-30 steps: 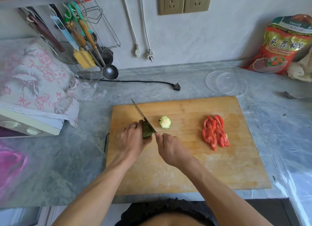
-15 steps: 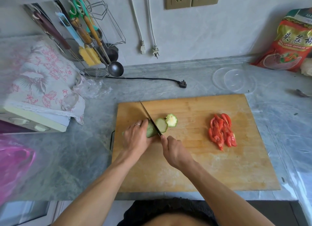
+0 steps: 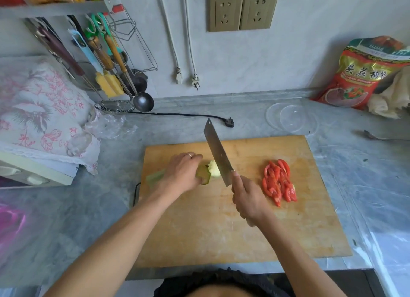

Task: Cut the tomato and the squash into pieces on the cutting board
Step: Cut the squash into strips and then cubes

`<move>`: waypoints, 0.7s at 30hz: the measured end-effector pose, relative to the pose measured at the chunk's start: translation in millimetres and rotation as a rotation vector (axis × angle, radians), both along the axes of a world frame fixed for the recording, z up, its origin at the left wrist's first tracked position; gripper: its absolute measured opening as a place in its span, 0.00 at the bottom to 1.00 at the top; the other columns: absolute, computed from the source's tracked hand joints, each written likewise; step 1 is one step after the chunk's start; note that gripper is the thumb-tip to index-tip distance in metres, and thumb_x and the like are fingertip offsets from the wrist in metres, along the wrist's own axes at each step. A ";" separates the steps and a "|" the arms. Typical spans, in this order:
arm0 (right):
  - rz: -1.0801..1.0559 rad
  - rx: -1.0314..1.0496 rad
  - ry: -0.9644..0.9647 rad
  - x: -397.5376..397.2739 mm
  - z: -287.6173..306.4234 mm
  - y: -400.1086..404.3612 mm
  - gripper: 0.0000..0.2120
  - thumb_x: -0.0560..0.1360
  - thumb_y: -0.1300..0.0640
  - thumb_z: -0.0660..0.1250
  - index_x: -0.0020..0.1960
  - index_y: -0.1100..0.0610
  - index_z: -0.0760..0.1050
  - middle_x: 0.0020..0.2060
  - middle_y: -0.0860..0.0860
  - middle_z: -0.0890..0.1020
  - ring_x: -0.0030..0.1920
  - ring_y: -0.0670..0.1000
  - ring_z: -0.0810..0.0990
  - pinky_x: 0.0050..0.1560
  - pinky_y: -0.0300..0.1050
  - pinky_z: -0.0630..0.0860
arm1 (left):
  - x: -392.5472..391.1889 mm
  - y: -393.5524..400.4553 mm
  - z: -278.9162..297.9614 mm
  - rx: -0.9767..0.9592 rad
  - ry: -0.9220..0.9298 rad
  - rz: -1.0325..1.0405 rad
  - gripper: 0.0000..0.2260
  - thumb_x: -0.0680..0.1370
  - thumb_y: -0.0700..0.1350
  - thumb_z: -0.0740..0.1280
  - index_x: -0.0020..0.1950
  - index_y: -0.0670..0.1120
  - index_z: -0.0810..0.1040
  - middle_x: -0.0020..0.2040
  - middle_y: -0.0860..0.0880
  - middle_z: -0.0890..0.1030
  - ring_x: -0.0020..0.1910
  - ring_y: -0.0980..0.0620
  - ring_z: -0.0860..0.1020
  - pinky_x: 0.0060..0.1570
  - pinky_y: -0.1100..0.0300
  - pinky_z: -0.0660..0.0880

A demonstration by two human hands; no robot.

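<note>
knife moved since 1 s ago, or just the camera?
Yes. The knife has lifted off the squash: its tip now reaches past the far edge of the cutting board; earlier it lay within the board, down in the squash.

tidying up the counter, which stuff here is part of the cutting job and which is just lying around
In use: green squash, steel cleaver, red tomato slices, wooden cutting board.
Lying about: clear plastic lid, red snack bag, black plug, metal ladle.

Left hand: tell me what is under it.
Under the left hand lies the green squash, held on the wooden cutting board. Its cut end and pale slices show beside the cleaver; the squash's middle is covered by the hand.
</note>
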State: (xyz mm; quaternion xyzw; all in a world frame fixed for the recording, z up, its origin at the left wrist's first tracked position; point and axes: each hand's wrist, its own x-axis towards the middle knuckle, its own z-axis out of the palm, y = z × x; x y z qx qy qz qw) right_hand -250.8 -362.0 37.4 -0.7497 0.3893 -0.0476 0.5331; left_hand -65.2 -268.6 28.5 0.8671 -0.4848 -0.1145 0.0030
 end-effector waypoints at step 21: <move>-0.113 0.038 0.119 -29.8 -14.8 -12.8 0.30 0.80 0.36 0.50 0.43 0.62 0.73 0.31 0.53 0.76 0.29 0.52 0.75 0.25 0.43 0.70 | -9.4 -61.5 -18.3 0.153 0.270 0.135 0.18 0.75 0.47 0.69 0.66 0.52 0.76 0.63 0.46 0.69 0.58 0.44 0.77 0.55 0.52 0.77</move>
